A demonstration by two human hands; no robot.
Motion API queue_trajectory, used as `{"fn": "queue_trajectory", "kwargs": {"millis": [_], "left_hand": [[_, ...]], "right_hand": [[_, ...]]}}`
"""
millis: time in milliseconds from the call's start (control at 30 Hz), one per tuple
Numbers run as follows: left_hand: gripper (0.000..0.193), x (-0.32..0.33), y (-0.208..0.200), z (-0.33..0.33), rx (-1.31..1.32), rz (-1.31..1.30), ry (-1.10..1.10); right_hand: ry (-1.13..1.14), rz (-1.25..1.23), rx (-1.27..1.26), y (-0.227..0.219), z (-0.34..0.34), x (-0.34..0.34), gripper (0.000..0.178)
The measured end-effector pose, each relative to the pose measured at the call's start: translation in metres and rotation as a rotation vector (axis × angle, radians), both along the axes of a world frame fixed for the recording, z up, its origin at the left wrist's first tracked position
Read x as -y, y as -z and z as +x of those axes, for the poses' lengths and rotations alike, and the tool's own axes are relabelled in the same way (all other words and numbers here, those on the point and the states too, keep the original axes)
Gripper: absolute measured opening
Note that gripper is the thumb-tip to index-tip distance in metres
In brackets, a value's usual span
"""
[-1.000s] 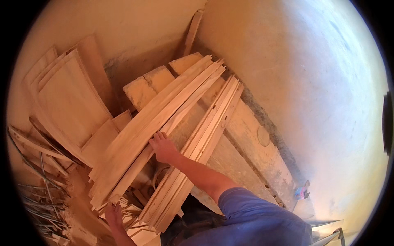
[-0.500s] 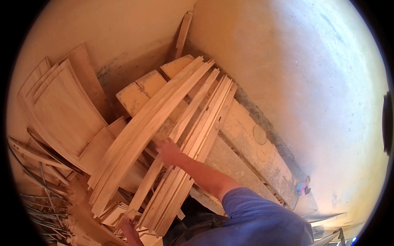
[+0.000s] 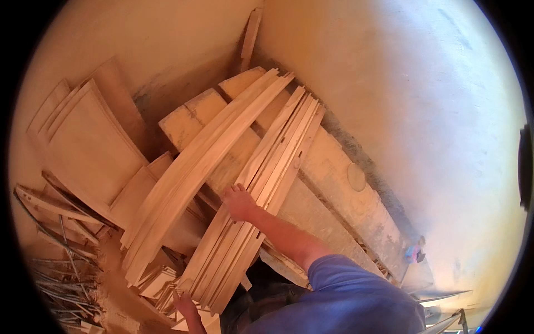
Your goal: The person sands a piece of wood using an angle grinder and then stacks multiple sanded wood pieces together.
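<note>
A bundle of long pale wooden strips lies slantwise before me, several side by side with slots cut in some. My right hand is closed over the leftmost strip of this bundle, about midway along it, with its fingers curled on the far edge. At the near end of the same strip, my left hand grips the tip; part of its fingers is hidden. To the left lies a second stack of long, bowed-looking wooden boards, apart from the bundle, and neither hand touches it.
Stained slabs lie beneath the bundle, along the wall. Wooden panels lean against the left wall. Dark thin rods are heaped at the lower left, beside sawdust on the floor. Short wood pieces lie near my left hand.
Both hands have moved right with the wooden strip. It stood apart from the bundle before and now lies against its left side. The gap beside the left stack is wider.
</note>
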State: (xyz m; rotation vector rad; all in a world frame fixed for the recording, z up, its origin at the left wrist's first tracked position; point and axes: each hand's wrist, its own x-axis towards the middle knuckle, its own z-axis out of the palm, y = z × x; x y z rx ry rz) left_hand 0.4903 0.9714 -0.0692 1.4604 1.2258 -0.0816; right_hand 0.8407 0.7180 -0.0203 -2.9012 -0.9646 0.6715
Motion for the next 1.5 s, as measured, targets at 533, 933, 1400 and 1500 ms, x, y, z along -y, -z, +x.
{"fn": "queue_trajectory", "kwargs": {"millis": [533,933,1400,1500], "left_hand": [[0.074,-0.022,0.016,-0.016,0.075,-0.341,-0.278],[0.067,-0.017,0.03,-0.02,0.035,-0.371,-0.519],[0.034,-0.047,0.118,-0.069,-0.007,-0.411,-0.35],[0.046,-0.029,0.081,-0.056,0.03,-0.434,-0.424]], "right_hand": [[-0.269,0.116,0.017,0.04,0.019,-0.006,0.032],[-0.091,0.107,-0.319,0.083,0.036,-0.03,0.009],[0.084,0.266,-0.408,0.099,0.026,-0.022,0.014],[-0.052,0.29,-0.271,0.097,0.027,-0.023,0.015]]}}
